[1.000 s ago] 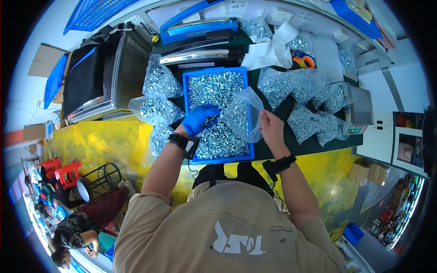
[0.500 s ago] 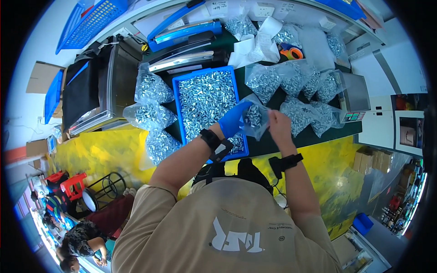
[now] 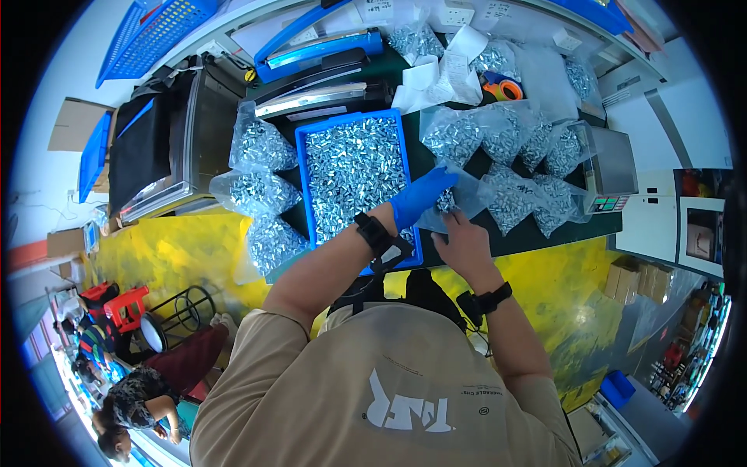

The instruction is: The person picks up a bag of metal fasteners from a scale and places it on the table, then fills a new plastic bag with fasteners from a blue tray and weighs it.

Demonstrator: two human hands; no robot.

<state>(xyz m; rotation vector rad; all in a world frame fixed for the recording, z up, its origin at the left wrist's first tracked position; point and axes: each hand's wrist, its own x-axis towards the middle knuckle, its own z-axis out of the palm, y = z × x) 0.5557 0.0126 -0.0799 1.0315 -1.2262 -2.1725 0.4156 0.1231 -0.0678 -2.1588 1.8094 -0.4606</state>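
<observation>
A limp, clear plastic bag [image 3: 469,189] showing small, shiny metal bits [image 3: 446,201] is over the worktop [image 3: 510,246], just right of the tray [image 3: 404,148]. The left hand [image 3: 424,198], in smooth blue rubber, lies against it; the bare right hand [image 3: 465,245] meets its lower edge. Whether either grip is spread or pinching, I cannot tell. The rectangular blue plastic tray brims with similar bits; lumpy filled bags [image 3: 510,201] flank it.

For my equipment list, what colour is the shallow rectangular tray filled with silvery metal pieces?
The rectangular tray is blue, best seen in the head view.
</observation>
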